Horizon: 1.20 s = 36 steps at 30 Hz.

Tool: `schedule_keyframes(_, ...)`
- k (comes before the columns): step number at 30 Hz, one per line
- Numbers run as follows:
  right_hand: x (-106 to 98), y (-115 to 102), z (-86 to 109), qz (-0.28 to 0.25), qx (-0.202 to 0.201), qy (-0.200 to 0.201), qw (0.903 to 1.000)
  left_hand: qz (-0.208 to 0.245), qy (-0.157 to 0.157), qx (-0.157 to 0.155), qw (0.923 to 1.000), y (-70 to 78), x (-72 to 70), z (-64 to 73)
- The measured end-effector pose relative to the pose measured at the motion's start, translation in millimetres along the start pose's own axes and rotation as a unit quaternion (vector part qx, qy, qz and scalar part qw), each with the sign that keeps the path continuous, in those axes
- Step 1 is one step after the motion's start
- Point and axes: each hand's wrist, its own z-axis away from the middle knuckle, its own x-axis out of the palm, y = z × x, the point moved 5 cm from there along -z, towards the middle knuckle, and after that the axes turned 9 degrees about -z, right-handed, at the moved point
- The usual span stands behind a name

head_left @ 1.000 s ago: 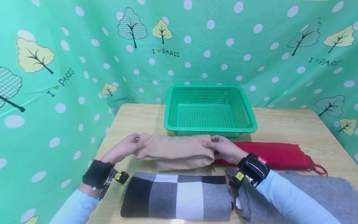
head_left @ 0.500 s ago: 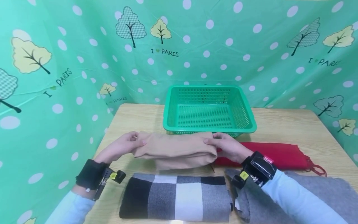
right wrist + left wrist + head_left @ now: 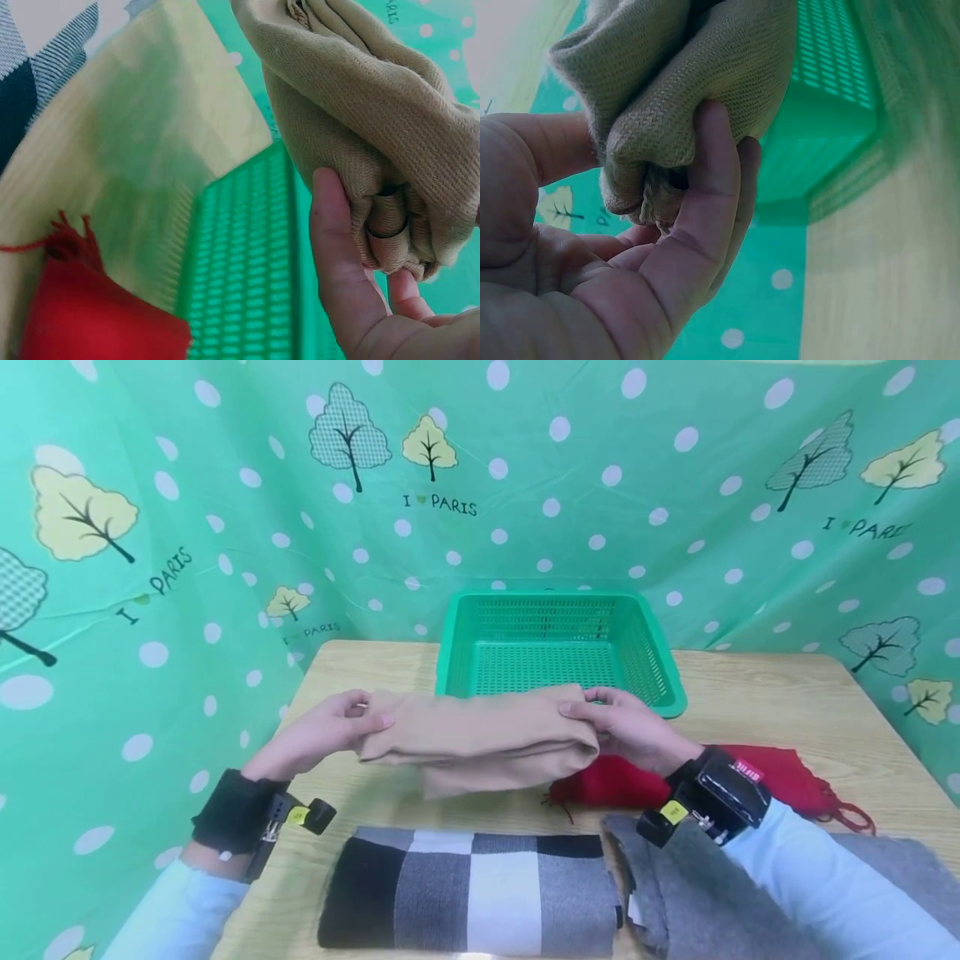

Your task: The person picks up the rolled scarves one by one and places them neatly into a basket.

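A folded beige scarf [image 3: 480, 727] is held up above the table, its lower fold sagging a little. My left hand [image 3: 330, 731] pinches its left end, thumb on the near side. At the other end my right hand [image 3: 630, 727] grips the scarf between thumb and fingers. The wrist views show the thick folded layers of beige cloth [image 3: 705, 82] in the left hand and the bundled end [image 3: 360, 97] in the right. Just behind the scarf stands a green plastic basket [image 3: 675, 689], whose front rim the cloth partly hides.
A black, white and grey checked scarf [image 3: 465, 893] lies folded at the front of the table [image 3: 375, 660]. A grey cloth [image 3: 720, 885] lies to its right, partly under the right arm. Behind that is a folded red scarf [image 3: 772, 777] with tassels.
Both hands have lifted the beige scarf up and forward, toward the basket, and it now covers part of the front rim. The right hand has also shifted slightly right.
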Motion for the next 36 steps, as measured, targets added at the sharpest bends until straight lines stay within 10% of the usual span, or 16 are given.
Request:
schedule_keyframes(16, -47, -41, -8.9, 0.024, -0.026, 0.037, 0.9987, -0.046, 0.031, 0.033, 0.9979, 47.6, -2.8, -58.1)
schedule_keyframes(36, -100, -60, -47.0, 0.033, -0.020, 0.057, 0.9976, -0.038, 0.055, -0.022, 0.9975, 80.9, 0.3, -144.9)
